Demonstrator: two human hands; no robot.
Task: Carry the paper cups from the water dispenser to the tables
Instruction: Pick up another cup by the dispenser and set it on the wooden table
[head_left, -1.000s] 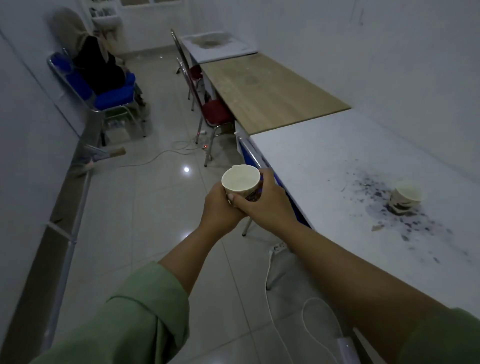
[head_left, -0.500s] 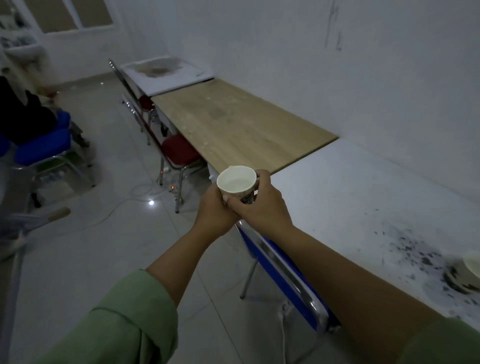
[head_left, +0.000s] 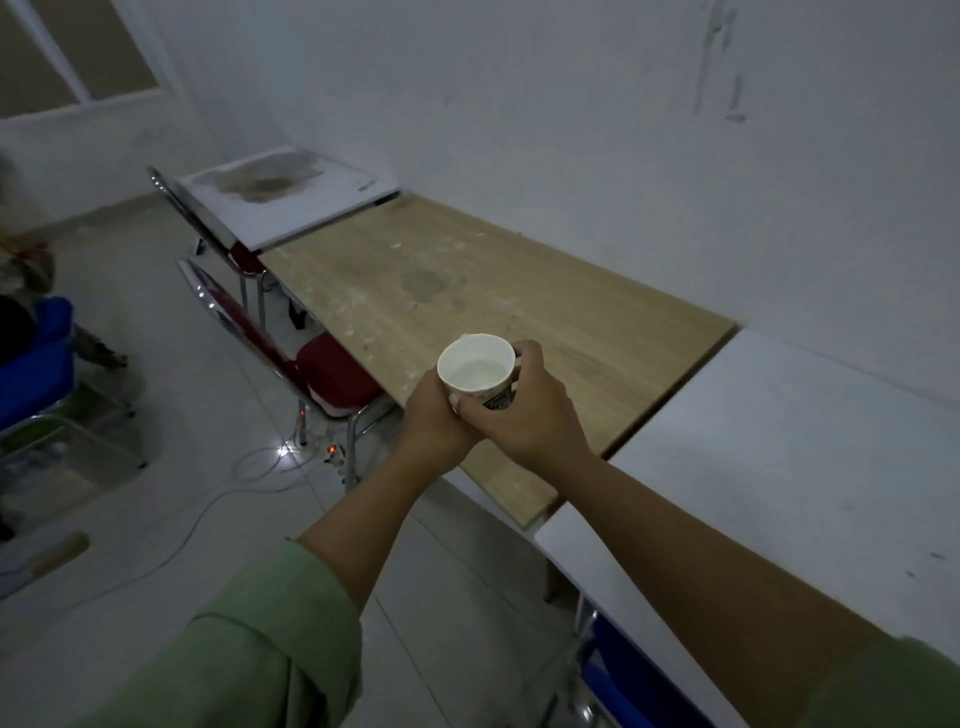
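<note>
The paper cup (head_left: 477, 371) is clasped from both sides, the left hand (head_left: 434, 426) wrapped under its wall at seven o'clock and the right hand (head_left: 524, 410) curled round it at four o'clock. It is held upright in the air over the near edge of the wooden table (head_left: 519, 291), with pale liquid seen inside. The white table (head_left: 810, 467) lies at three o'clock, the red chair (head_left: 332, 374) at nine. A level rim is best kept, and the base lowered flat onto bare wood before either hand is eased away.
</note>
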